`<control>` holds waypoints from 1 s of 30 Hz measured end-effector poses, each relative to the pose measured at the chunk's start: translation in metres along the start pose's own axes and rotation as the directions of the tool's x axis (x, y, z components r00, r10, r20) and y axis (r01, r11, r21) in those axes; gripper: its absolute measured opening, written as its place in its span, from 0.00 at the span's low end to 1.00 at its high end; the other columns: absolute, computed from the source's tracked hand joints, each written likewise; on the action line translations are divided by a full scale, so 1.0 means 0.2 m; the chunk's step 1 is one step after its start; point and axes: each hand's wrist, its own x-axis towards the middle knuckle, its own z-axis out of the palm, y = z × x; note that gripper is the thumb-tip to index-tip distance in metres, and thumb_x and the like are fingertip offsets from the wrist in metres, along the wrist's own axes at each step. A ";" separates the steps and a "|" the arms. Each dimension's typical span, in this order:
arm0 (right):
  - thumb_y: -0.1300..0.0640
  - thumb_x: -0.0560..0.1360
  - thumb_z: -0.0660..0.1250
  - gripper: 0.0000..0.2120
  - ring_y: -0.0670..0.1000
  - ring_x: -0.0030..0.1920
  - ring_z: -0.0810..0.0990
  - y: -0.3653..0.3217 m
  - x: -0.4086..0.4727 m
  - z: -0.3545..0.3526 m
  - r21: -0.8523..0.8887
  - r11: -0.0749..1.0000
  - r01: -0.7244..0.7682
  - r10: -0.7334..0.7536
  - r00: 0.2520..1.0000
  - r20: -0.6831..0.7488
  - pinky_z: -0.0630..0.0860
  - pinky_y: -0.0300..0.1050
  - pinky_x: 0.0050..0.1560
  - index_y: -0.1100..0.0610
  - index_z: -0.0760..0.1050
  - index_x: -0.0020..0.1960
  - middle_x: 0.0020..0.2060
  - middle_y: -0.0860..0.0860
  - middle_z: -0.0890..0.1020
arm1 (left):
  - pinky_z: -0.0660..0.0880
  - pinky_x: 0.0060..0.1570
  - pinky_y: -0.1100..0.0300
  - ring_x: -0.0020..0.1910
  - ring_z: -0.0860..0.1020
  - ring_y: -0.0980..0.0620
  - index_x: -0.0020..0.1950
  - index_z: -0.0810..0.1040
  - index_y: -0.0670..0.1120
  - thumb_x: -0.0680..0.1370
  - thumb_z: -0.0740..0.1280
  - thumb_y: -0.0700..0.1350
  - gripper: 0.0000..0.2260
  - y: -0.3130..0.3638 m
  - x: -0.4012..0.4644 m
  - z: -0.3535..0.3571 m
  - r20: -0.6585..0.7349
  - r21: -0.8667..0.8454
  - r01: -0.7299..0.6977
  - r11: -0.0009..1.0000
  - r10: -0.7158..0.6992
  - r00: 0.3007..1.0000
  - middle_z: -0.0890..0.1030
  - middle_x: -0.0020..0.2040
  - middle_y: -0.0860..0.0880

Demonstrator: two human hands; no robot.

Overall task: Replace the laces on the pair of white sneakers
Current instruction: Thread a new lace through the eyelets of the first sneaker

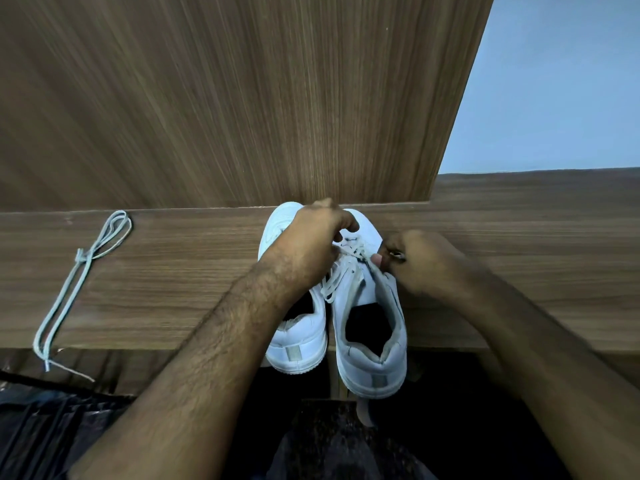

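So I'm looking down at both white sneakers on the wooden shelf (173, 271), toes against the wood panel (242, 98) behind, heels hanging over the front edge; left sneaker (298, 337) and right sneaker (375, 344) sit touching side by side. My left hand (308, 244) is curled over the right shoe's lacing, fingers bent round the white lace (341, 277) — looks like a pinch; the right hand (419, 265) is curled too, thumb and fingers nipping the lace by the eyelets on that shoe's right side. Loose lace ends trail down the tongue; a spare pale lace (74, 285) lies knotted and looped, well apart on the left of the shelf.
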 end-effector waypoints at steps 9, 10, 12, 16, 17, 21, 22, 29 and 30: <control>0.52 0.85 0.56 0.15 0.49 0.38 0.81 -0.08 -0.02 -0.05 0.907 0.410 0.097 0.076 0.987 -0.140 0.78 0.43 0.39 0.53 0.73 0.42 0.36 0.51 0.83 | 0.66 0.43 0.70 0.44 0.76 0.56 0.57 0.85 0.46 0.75 0.66 0.31 0.16 0.05 0.01 0.03 -0.118 -0.019 0.023 1.000 -0.026 0.993 0.82 0.50 0.48; 0.51 0.85 0.57 0.15 0.48 0.35 0.78 -0.08 -0.01 -0.05 0.892 0.442 0.096 0.114 0.980 -0.162 0.76 0.42 0.37 0.53 0.72 0.42 0.33 0.50 0.79 | 0.66 0.43 0.71 0.44 0.75 0.56 0.56 0.85 0.45 0.75 0.66 0.32 0.15 0.06 0.00 0.02 -0.124 -0.048 0.033 0.998 -0.038 0.992 0.82 0.49 0.48; 0.46 0.84 0.58 0.15 0.47 0.34 0.74 -0.06 0.00 -0.04 0.787 0.615 0.048 0.192 0.959 -0.208 0.73 0.43 0.36 0.52 0.71 0.42 0.32 0.48 0.74 | 0.68 0.41 0.72 0.43 0.75 0.55 0.55 0.84 0.45 0.76 0.67 0.34 0.12 0.06 -0.01 0.01 -0.100 -0.087 0.108 0.990 -0.116 0.988 0.82 0.47 0.49; 0.42 0.80 0.62 0.09 0.48 0.41 0.78 0.01 -0.01 -0.01 0.083 0.996 0.008 0.006 0.986 -0.167 0.73 0.45 0.40 0.47 0.73 0.51 0.42 0.46 0.80 | 0.70 0.35 0.64 0.44 0.79 0.52 0.50 0.79 0.47 0.78 0.70 0.48 0.05 0.05 -0.04 0.03 0.079 -0.104 0.303 0.947 -0.296 0.952 0.80 0.43 0.51; 0.43 0.80 0.63 0.09 0.49 0.44 0.79 0.01 -0.02 0.00 0.009 0.999 0.030 -0.029 0.994 -0.109 0.74 0.46 0.43 0.48 0.75 0.50 0.44 0.47 0.81 | 0.69 0.35 0.64 0.45 0.79 0.52 0.49 0.78 0.47 0.78 0.70 0.50 0.07 0.05 -0.05 0.03 0.116 -0.108 0.321 0.941 -0.309 0.944 0.80 0.43 0.52; 0.47 0.80 0.66 0.10 0.49 0.44 0.78 0.00 -0.01 0.01 0.006 0.998 0.057 -0.057 0.997 -0.059 0.70 0.45 0.43 0.52 0.80 0.46 0.44 0.47 0.82 | 0.72 0.42 0.60 0.47 0.80 0.52 0.48 0.77 0.47 0.79 0.69 0.52 0.09 0.07 -0.07 0.03 0.169 -0.112 0.356 0.928 -0.335 0.927 0.83 0.45 0.50; 0.47 0.80 0.66 0.10 0.48 0.43 0.78 0.00 0.00 0.01 0.007 0.998 0.069 -0.068 0.995 -0.066 0.69 0.45 0.42 0.52 0.80 0.45 0.44 0.47 0.80 | 0.73 0.42 0.60 0.47 0.81 0.52 0.48 0.78 0.47 0.79 0.69 0.51 0.08 0.08 -0.07 0.02 0.195 -0.103 0.361 0.927 -0.337 0.921 0.83 0.45 0.50; 0.47 0.81 0.64 0.13 0.60 0.66 0.70 0.07 0.02 -0.02 0.003 0.998 -0.065 0.065 0.995 0.081 0.70 0.52 0.60 0.44 0.76 0.38 0.52 0.50 0.74 | 0.78 0.46 0.54 0.48 0.78 0.48 0.40 0.69 0.53 0.70 0.70 0.41 0.11 0.06 -0.06 -0.02 0.099 -0.072 0.415 0.907 -0.407 0.908 0.78 0.45 0.51; 0.46 0.81 0.63 0.14 0.60 0.68 0.67 0.06 0.02 -0.02 -0.061 0.995 -0.081 0.087 0.991 0.100 0.68 0.55 0.63 0.44 0.74 0.37 0.52 0.50 0.72 | 0.79 0.48 0.51 0.48 0.78 0.48 0.40 0.69 0.52 0.69 0.71 0.41 0.11 0.07 -0.06 -0.03 0.083 -0.069 0.409 0.910 -0.403 0.911 0.77 0.45 0.51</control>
